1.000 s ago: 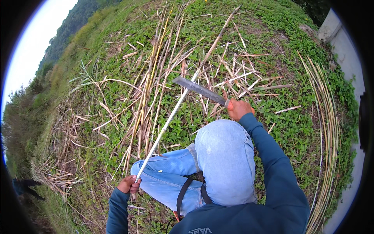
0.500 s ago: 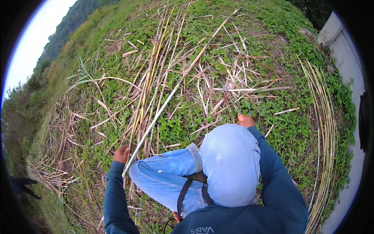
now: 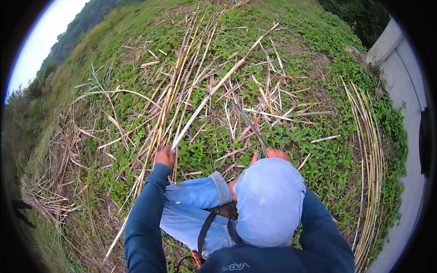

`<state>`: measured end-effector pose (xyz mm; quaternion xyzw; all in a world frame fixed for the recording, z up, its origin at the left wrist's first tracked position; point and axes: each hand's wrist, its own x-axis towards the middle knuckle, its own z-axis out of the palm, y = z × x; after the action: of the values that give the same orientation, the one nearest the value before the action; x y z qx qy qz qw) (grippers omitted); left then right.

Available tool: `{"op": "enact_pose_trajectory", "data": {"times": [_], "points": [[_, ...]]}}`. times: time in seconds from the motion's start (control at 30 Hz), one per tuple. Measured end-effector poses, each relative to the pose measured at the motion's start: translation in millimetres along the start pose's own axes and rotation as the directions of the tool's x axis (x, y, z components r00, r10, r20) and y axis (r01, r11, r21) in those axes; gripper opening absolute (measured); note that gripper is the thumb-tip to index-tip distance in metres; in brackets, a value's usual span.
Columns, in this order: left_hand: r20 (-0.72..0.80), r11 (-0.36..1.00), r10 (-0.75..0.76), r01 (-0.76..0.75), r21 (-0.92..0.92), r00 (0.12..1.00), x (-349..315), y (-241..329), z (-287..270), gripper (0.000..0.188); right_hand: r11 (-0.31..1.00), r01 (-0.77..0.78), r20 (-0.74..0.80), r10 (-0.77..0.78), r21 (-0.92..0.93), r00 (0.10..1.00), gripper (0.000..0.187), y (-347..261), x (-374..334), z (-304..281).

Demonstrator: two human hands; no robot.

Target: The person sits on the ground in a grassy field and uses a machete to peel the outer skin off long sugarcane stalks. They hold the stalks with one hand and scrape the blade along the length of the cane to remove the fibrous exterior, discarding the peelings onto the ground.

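Note:
My left hand [image 3: 165,157] is closed around a long pale cane stalk [image 3: 216,88], just left of my bent leg. The stalk slants away to the far right, pale near my hand and browner with a dark tip at its far end. My right hand [image 3: 278,155] grips a long knife [image 3: 251,123] by its orange handle, partly hidden behind my raised knee. The dark blade points forward and left, its tip apart from the stalk. Left of the held stalk lies a loose bundle of yellow and brown stalks [image 3: 175,86].
Dry husks and leaf strips [image 3: 273,98] litter the grass ahead. Along the right lies a row of stripped stalks [image 3: 371,150], beside a concrete wall [image 3: 405,82]. A pile of cut pieces [image 3: 48,202] sits at the far left. My jeans-clad legs [image 3: 268,200] are folded between my arms.
My left hand has moved forward and right on the stalk, which has shifted a little. The knife blade has swung leftward toward the stalk, and my right hand has drawn slightly back.

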<state>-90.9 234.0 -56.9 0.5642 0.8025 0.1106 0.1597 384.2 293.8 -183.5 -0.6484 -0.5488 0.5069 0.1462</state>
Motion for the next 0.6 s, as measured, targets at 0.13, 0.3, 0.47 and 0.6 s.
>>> {"op": "enact_pose_trajectory", "data": {"times": [0.13,0.3,0.47,0.6], "points": [[-0.121,0.997,0.033,-0.025,0.067,0.992,-42.4,8.8,-43.2,0.029,0.921,0.180,-0.054,-0.211,-0.345,0.976,0.034,-124.0,-48.5,-12.7],[-0.110,0.997,-0.047,0.053,0.051,0.993,-111.4,20.8,-93.3,0.027,0.737,0.409,0.105,-0.423,-0.537,0.900,0.029,-178.8,-35.0,21.0],[-0.120,0.995,-0.092,0.087,-0.046,0.988,-166.9,22.8,-105.1,0.025,0.852,0.262,-0.042,-0.314,-0.453,0.949,0.028,-169.3,12.7,25.1],[-0.114,0.989,-0.104,0.091,-0.113,0.988,-190.6,11.7,-106.4,0.023,0.708,0.377,0.203,-0.322,-0.598,0.925,0.030,-182.9,-20.6,3.4]]}}
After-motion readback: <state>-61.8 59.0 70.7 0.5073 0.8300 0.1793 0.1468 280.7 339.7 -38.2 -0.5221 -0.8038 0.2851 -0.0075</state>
